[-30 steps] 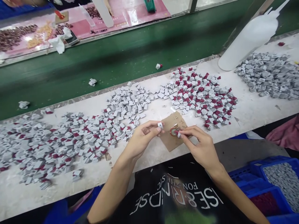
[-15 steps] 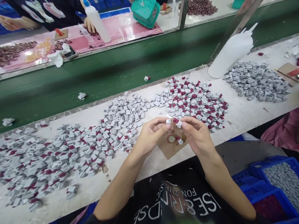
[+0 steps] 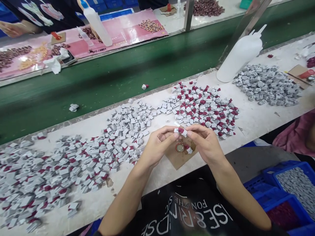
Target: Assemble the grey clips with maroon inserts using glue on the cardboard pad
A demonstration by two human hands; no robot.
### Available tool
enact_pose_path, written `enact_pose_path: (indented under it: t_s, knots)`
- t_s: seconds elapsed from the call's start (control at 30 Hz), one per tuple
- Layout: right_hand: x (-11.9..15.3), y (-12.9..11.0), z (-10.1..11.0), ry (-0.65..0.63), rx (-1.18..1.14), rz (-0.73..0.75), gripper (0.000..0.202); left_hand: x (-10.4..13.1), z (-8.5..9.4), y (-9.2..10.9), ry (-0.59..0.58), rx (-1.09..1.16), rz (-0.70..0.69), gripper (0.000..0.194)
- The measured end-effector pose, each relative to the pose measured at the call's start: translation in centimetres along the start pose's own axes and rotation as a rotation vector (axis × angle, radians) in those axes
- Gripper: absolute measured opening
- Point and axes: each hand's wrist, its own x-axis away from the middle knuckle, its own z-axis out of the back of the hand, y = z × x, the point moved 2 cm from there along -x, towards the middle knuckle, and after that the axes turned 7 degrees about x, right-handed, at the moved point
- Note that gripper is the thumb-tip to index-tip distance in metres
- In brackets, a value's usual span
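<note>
Fingertips and thumb of my left hand [image 3: 157, 146] pinch a small white plastic piece [image 3: 176, 130]. Opposite it, my right hand [image 3: 208, 142] pinches a white-and-maroon plastic piece [image 3: 183, 132]. The two pieces meet between my fingertips; whether they are locked together I cannot tell. Below my hands lies a brown cardboard square [image 3: 177, 161], carrying a small round red-rimmed item [image 3: 180, 147] and another white-and-maroon piece [image 3: 189, 150]. Just beyond my right hand spreads a pile of white-and-maroon pieces [image 3: 204, 108]. Plain white pieces [image 3: 130, 118] are heaped beyond my left hand.
A long mixed heap [image 3: 49, 177] covers the left of the table. A white squeeze bottle [image 3: 238, 57] stands near grey pieces [image 3: 268, 85]. The green conveyor [image 3: 110, 78] carries a few pieces. Across it, a person works at a pink mat [image 3: 128, 29]. Blue crates [image 3: 290, 196] sit lower right.
My hands have brought the two small pieces from apart to touching. Loose pieces on the green belt have shifted left. The teal basket across the belt is gone, leaving a small pile there.
</note>
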Motion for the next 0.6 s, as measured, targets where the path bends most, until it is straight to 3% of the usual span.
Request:
enact_pose_path:
  t_s: [0.23, 0.37, 0.5, 0.6]
  knots:
    - [0.0, -0.9, 0.1, -0.133, 0.13, -0.006, 0.023, 0.6, 0.3, 0.3, -0.062, -0.086, -0.006, 0.027]
    - [-0.8, -1.5, -0.5, -0.241, 0.16, -0.01, 0.029, 1.0, 1.1, 1.1, -0.036, -0.137, -0.05, 0.027]
    - [-3.6, -3.2, -3.0, -0.451, 0.283, 0.045, 0.02, 1.6, 3.8, 3.6, 0.03, -0.224, -0.098, 0.022]
    - [-8.4, -4.8, -6.8, -0.523, 0.517, 0.209, 0.017, 1.9, 7.3, 6.0, 0.243, -0.313, -0.185, 0.024]
